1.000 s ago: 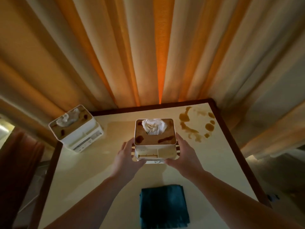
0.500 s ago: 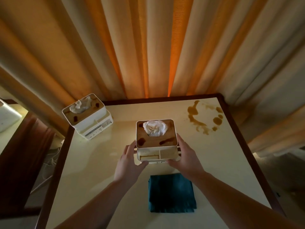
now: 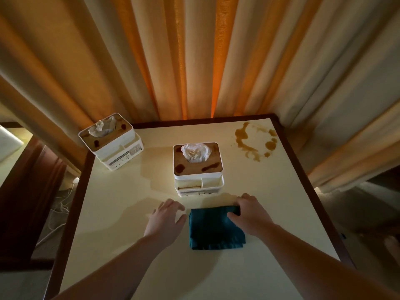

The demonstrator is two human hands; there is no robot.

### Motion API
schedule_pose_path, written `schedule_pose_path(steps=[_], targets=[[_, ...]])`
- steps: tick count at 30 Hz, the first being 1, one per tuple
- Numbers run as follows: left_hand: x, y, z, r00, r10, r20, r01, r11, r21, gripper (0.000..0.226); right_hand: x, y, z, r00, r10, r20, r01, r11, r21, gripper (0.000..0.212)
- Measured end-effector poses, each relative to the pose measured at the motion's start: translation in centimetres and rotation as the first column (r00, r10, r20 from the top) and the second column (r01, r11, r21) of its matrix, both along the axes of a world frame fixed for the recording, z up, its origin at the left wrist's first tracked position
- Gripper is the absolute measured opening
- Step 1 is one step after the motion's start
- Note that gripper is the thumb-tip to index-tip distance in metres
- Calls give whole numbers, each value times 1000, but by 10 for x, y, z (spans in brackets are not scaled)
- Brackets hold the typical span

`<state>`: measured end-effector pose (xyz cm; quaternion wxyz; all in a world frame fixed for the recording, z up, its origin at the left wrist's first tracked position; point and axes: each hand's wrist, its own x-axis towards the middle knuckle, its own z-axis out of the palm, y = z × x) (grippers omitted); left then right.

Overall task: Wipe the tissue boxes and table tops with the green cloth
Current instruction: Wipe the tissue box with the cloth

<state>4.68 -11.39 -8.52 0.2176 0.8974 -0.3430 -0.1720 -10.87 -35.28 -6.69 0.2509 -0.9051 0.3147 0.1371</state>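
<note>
Head view, the only 1: green cloth (image 3: 216,229) lies folded at lower centre on the cream table top (image 3: 121,191). The right hand (image 3: 251,213) rests on its upper right corner, fingers curled over the far edge and thumb on top, so it looks to be taking hold, though I cannot tell if the pinch has closed. The left hand (image 3: 165,218) lies flat and spread just left of the cloth, holding nothing.

Just above the cloth stands the near tissue box (image 3: 198,167), 2 brown smears on its lid; the far tissue box (image 3: 110,141) sits at centre left, also spotted. A brown spill (image 3: 253,141) marks the upper right of the table.

Risks, as I judge them: lifting by 1 corner could let the cloth unfold and drag; wiping a lid 1-handed could shove the box or soil the protruding tissue (image 3: 195,152).
</note>
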Motion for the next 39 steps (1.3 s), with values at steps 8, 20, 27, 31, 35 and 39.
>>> schedule_pose_path(steps=[8, 20, 27, 31, 35, 39], targets=[[-13, -28, -1, 982, -180, -50, 185, 970, 159, 52, -5, 10, -8, 999, -36, 30, 34, 998, 56, 18], [-18, -33, 8, 989, -101, -110, 128, 953, 273, 36, -1, 28, 10, 926, -271, 262, 189, 935, 301, 34], [-16, -19, 0, 968, -5, -249, 78, 956, 284, 60, -2, 49, 26, 909, -220, 355, 109, 946, 307, 48], [-6, -6, -2, 920, -48, -388, 95, 990, 104, 55, -6, 81, 30, 923, -138, 359, 47, 967, 251, 44], [-3, 10, 2, 920, -187, -344, 145, 979, -145, 65, -15, 106, 26, 952, -56, 302, 1, 984, 179, 48], [-5, 5, -2, 923, -357, -146, 330, 927, -181, 48, -22, 118, 19, 945, -62, 322, 13, 989, 150, 45]])
